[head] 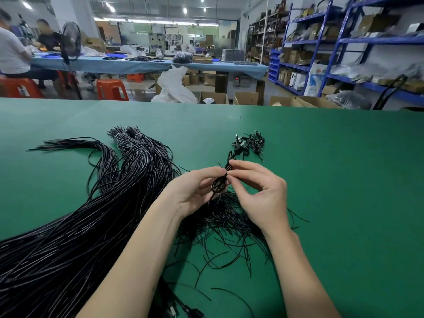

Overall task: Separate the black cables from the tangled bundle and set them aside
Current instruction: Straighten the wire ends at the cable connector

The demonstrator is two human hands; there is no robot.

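The green tabletop (pixel 344 180) lies bare to the right and up to its far edge; the big bundle of black cables (pixel 91 214) fills the left. Above loose strands (pixel 229 226), the left hand (pixel 190 191) and right hand (pixel 259 193) both pinch one looped cable (pixel 219 185), wrists raised.

a factory workroom for sorting cables. the hands work over a wide green table (pixel 344 180), with black cables (pixel 68 237) heaped to their left. beyond them stands a long blue table (pixel 137 65) with people on orange stools (pixel 111 89). far to the right are blue shelves (pixel 344 42) packed with boxes, and open cartons (pixel 245 98) on the floor.
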